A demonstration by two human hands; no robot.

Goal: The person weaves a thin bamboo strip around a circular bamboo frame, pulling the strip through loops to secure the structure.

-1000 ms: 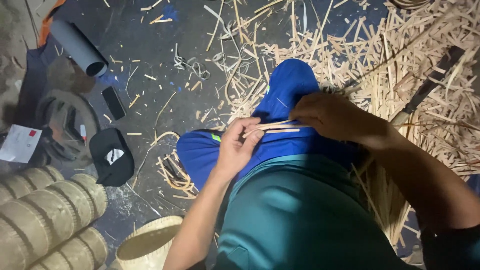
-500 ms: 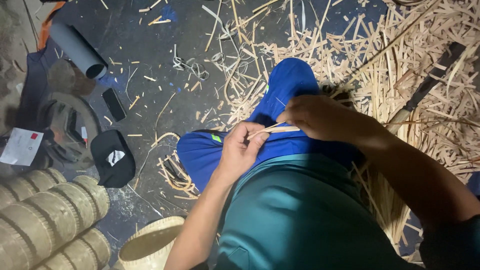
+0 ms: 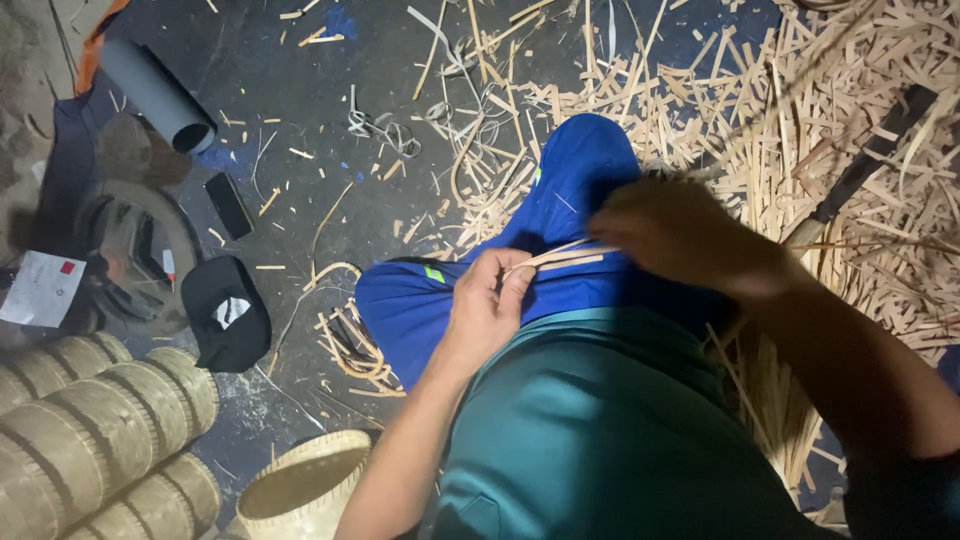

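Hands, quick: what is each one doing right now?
Left hand: closed, pinching thin bamboo strips.
Right hand: blurred, closed over the strips' other end; grip cannot be told exactly.

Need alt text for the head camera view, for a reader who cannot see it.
A seated person's left hand and right hand pinch thin bamboo strips over blue trousers. Shavings cover the dark floor; woven baskets are stacked lower left.

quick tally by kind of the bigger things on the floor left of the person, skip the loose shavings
grey tube: 1
dark flat phone-like slab: 1
black cap: 1
open woven basket: 1
stacks of woven baskets: 3, individual baskets too merged to count
white card: 1
total: 8
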